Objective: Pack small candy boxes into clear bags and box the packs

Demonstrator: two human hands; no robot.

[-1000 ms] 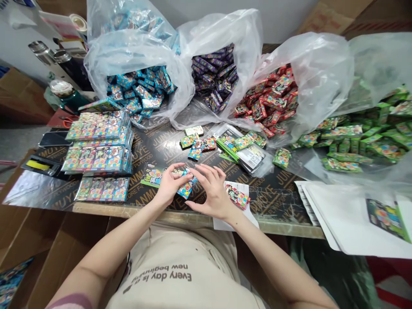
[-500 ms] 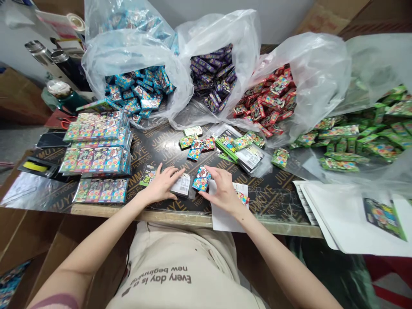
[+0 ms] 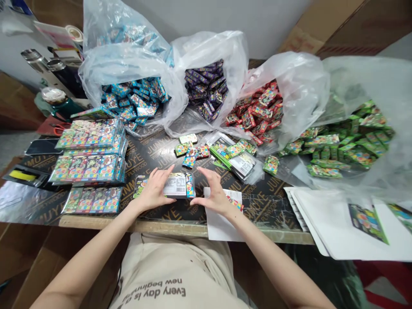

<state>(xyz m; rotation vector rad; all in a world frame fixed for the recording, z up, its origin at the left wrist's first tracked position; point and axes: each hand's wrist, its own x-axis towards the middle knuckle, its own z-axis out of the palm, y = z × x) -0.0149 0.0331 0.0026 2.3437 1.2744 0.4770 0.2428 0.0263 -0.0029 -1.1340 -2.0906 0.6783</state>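
Barcode piece [image 3: 177, 184] flat on tabletop [image 3: 264, 211] at ctr of frame, w/ blue box [image 3: 190, 185] at its R end, green printed card [image 3: 141, 180] toward its L end; clear sleeve around them or not, can't tell. L hand [image 3: 155, 187] spread wide across L part, thumb by near edge. R hand [image 3: 214, 193] wide too, thumb and forefinger apart in a C about R end; touching or just beside, unclear.

Main risk, prob.: blue box knocked askew, cause = nudge from R thumb so near its corner. Also poss.: barcode piece dragged sideways under L hand; white paper [image 3: 222, 225] below R hand pulled along w/ red box [image 3: 236, 203]; stacked packs [image 3: 83, 169] at left of frame toppled by stray bump.

Counts: loose cluster above ctr, 4: white box [image 3: 188, 138], green box [image 3: 183, 149], loose red box [image 3: 203, 151], loose blue box [image 3: 189, 158]. Green boxes [image 3: 236, 149] atop flat packets [image 3: 246, 165], R of ctr, approx. 2. Lone green box [image 3: 271, 165], 1. Red box on paper, 1. Open bags [image 3: 302, 77] across top, min. 4 (blue, purple, red, green contents, too many to count). Stacked packs, approx. 3 groups, layers unclear. Upper left: bottles [image 3: 62, 79], 3; tape roll [image 3: 74, 33], 1; scissors [image 3: 59, 128], 1 pr.
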